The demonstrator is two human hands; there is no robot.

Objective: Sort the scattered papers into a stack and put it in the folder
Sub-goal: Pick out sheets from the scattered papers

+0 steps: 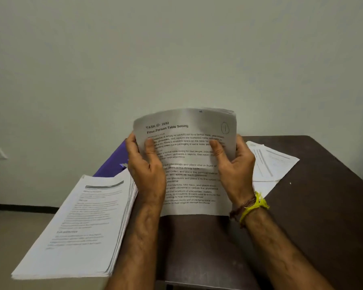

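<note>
Papers [189, 164] upright over table [323, 206], left hand [147, 170], right hand [235, 170] gripping sides.

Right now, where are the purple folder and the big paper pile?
purple folder [111, 164], head view, its bare cover.
big paper pile [82, 222], head view, middle of its top sheet.

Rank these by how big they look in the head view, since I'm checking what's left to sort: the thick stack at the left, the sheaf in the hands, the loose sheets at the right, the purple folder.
1. thick stack, though it lies nearest the camera
2. held sheaf
3. loose sheets
4. purple folder, mostly hidden, so unsure
</note>
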